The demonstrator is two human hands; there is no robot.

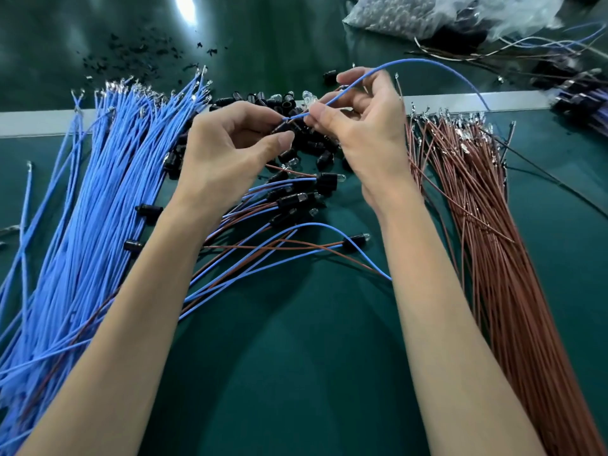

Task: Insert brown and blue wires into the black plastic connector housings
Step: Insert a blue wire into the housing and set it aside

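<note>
Dark green tabletop (296,373) carries everything. A thick bundle of blue wires (92,209) runs up the left side and a bundle of brown wires (493,258) up the right, their metal terminals at the far ends. Between the forearms lie finished assemblies (296,199), black housings with one blue and one brown lead each. Just beyond them the left hand (227,153) pinches a black connector housing (289,127) between thumb and fingertips. The right hand (365,133) pinches a single blue wire (427,65) near its end, with the tip meeting the housing; the rest of the wire arcs away to the far right. Behind the hands sits a pile of loose black housings (263,100), on a pale strip (460,102) crossing the tabletop. Farther off are black scraps (131,57) on the left and a clear plastic bag (427,14) on the right.
</note>
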